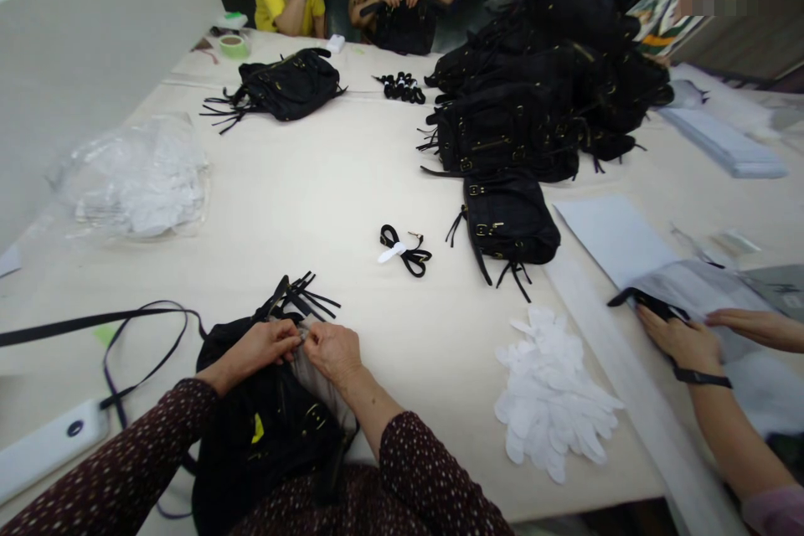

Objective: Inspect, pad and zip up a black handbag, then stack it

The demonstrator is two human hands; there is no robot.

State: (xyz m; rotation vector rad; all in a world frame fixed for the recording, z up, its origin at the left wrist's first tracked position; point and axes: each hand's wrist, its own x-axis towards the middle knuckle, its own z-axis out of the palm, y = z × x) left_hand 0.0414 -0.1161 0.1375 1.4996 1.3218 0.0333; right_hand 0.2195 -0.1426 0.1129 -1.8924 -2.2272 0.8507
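A black leather handbag (264,427) with tassel strips and a long strap lies at the near table edge in front of me. My left hand (267,345) and my right hand (332,352) meet at its top, fingers pinched together on a small part at the bag's opening, by pale lining. What exactly they pinch is too small to tell. Both sleeves are dark with small dots.
A coiled black strap with a white tag (403,251) lies mid-table. A pile of white paper pieces (553,398) sits to the right. Black bags (508,218) are stacked at the back right. A co-worker's hands (682,339) work at right. Two people sit far across.
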